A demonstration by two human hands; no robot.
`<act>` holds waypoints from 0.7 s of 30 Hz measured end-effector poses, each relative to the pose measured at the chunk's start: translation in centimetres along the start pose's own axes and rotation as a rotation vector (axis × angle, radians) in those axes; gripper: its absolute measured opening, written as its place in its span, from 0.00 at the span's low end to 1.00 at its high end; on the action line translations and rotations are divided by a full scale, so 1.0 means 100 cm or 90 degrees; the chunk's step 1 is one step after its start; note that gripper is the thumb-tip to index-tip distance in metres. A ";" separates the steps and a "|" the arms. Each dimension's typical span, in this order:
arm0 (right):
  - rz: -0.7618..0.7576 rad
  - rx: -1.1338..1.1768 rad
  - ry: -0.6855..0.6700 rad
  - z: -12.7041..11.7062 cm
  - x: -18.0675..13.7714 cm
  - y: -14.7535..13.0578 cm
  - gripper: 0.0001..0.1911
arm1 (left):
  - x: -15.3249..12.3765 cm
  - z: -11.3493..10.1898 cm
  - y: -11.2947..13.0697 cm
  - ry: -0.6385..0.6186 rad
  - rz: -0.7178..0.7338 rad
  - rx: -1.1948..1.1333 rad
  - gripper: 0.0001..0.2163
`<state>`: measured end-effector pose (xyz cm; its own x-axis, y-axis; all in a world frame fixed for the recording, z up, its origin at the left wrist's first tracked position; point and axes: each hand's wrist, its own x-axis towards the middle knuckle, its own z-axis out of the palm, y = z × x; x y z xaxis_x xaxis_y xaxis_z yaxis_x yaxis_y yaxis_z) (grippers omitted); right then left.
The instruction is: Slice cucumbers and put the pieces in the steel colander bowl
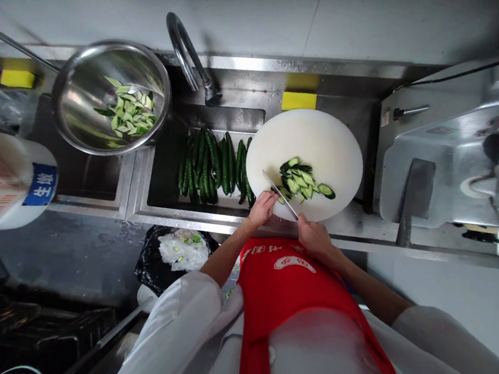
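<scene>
A kitchen knife (281, 196) is in my right hand (314, 236), closed round its handle, with the blade slanting across the near left part of a round white cutting board (334, 141). My left hand (263, 207) rests at the board's near left edge, its fingers bent over a cucumber that they mostly hide, close beside the blade. Slanted cucumber slices (300, 181) lie in a loose heap right of the knife. In the sink left of the board, several whole dark green cucumbers (205, 168) lie side by side.
A steel bowl (76, 110) with cut green pieces stands over the sinks at left, near a curved faucet (183, 44). A yellow block (299, 101) sits behind the board. Metal equipment (441, 129) stands at right. Below the counter is a black rubbish bag (147, 261).
</scene>
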<state>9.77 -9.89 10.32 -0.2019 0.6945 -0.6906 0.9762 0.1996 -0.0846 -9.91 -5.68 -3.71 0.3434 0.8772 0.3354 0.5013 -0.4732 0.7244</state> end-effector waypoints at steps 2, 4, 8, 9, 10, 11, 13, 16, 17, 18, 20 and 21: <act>-0.003 0.002 -0.001 0.000 0.000 -0.001 0.15 | 0.000 0.001 0.000 0.006 0.014 0.006 0.14; -0.011 0.005 0.013 0.000 0.000 -0.001 0.15 | 0.000 0.001 0.000 0.013 0.020 0.012 0.14; -0.002 0.009 -0.006 -0.001 0.000 -0.001 0.15 | 0.001 0.001 0.000 0.025 0.031 0.013 0.13; 0.002 0.011 -0.013 -0.001 0.000 -0.001 0.14 | 0.001 0.001 0.000 0.025 0.034 0.011 0.13; 0.003 0.012 -0.013 -0.002 0.000 -0.001 0.14 | 0.001 0.001 0.000 0.022 0.032 0.011 0.13; 0.000 0.013 -0.007 -0.002 0.000 -0.001 0.14 | 0.001 0.001 0.000 0.018 0.027 0.011 0.13; -0.002 0.018 -0.003 -0.002 0.000 -0.002 0.15 | 0.001 0.001 0.000 0.013 0.015 0.013 0.13; 0.012 0.022 -0.027 -0.003 0.004 -0.002 0.15 | 0.000 0.001 -0.002 0.018 0.008 0.009 0.13; 0.018 0.024 -0.036 -0.003 0.005 -0.003 0.15 | -0.001 0.000 -0.003 0.020 0.017 0.006 0.13; 0.019 0.025 -0.037 -0.003 0.006 -0.002 0.15 | -0.001 -0.001 -0.004 0.019 0.026 0.004 0.13; 0.012 0.024 -0.028 -0.003 0.005 -0.001 0.16 | -0.001 -0.003 -0.006 0.010 0.041 0.003 0.14; 0.004 0.025 -0.021 -0.002 0.004 0.000 0.16 | 0.000 -0.004 -0.006 0.004 0.046 0.004 0.14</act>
<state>9.65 -9.44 10.21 -0.1934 0.6722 -0.7146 0.9800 0.1671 -0.1081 -10.54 -5.40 -3.95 0.3743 0.8410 0.3908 0.4808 -0.5363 0.6937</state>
